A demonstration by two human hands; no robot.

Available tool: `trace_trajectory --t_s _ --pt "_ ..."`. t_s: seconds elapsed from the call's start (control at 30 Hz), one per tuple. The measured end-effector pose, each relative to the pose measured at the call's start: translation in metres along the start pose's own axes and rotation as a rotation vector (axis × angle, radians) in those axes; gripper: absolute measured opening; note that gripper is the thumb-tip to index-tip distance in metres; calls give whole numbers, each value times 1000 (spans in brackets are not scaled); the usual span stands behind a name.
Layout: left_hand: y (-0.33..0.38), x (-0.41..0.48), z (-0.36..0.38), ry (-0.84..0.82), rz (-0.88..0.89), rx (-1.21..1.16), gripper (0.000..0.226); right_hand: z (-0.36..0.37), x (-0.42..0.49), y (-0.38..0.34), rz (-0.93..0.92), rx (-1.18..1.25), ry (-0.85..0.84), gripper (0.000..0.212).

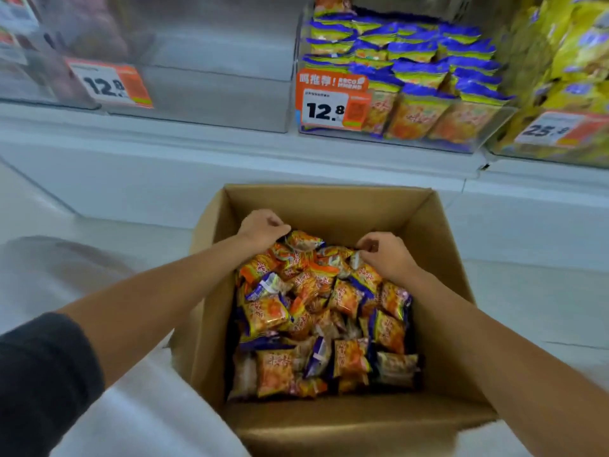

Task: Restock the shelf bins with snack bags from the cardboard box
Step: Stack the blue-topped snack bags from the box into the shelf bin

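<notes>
An open cardboard box (441, 245) stands on the floor in front of the shelf, filled with several small orange-and-blue snack bags (316, 308). Both my hands are inside it at the far end of the pile. My left hand (263, 227) has curled fingers that grip the edge of an orange bag (303, 240). My right hand (387, 253) pinches the top of another bag (359, 268) with curled fingers. On the shelf above, a clear bin (487, 127) holds rows of the same bags upright behind a 12.8 price tag (326, 107).
A clear bin (211, 94) with a 12.8 tag sits left of the stocked one and looks bare inside. Yellow bags (580, 61) fill a bin at the right, tagged 25.8. The white shelf base (230, 166) runs behind the box. Pale floor surrounds it.
</notes>
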State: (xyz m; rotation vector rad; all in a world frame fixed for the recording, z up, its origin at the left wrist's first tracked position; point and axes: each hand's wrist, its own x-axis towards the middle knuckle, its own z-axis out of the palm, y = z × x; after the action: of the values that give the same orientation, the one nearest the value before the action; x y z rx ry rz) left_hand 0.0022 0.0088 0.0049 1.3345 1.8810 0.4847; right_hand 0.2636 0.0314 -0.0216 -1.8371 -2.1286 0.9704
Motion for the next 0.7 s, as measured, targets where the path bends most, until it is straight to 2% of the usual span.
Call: trace_trajectory --t_s 0.07,0.17,0.23,0.3,0.4,0.47,0.5,0.6,0.63,0.7 --pt "-25 5 8 -66 -42 57 12 19 -2 28 91 16 -88 11" --pt "-48 8 24 -267 -97 181 12 42 -6 49 140 33 -170 9" --pt "-54 4 36 -405 -137 61 7 50 -6 49 121 48 -189 10" --pt "-60 -2 44 -562 -132 66 8 56 -5 40 93 64 -203 10" --pt "-70 -10 49 -770 -20 544 66 61 -4 24 81 86 -202 11" --pt "-75 -19 49 -777 82 765 86 63 -8 15 73 106 -230 12" --pt "-76 -21 51 -758 114 784 88 65 -11 11 65 114 -248 12" --pt "-69 -23 55 -631 134 550 75 66 -20 0 49 182 -259 10" --pt "-64 -20 57 -536 90 389 67 64 -23 -5 54 237 -261 12" --pt "-45 -17 54 -370 -118 -56 62 55 -27 -17 71 393 -308 27"
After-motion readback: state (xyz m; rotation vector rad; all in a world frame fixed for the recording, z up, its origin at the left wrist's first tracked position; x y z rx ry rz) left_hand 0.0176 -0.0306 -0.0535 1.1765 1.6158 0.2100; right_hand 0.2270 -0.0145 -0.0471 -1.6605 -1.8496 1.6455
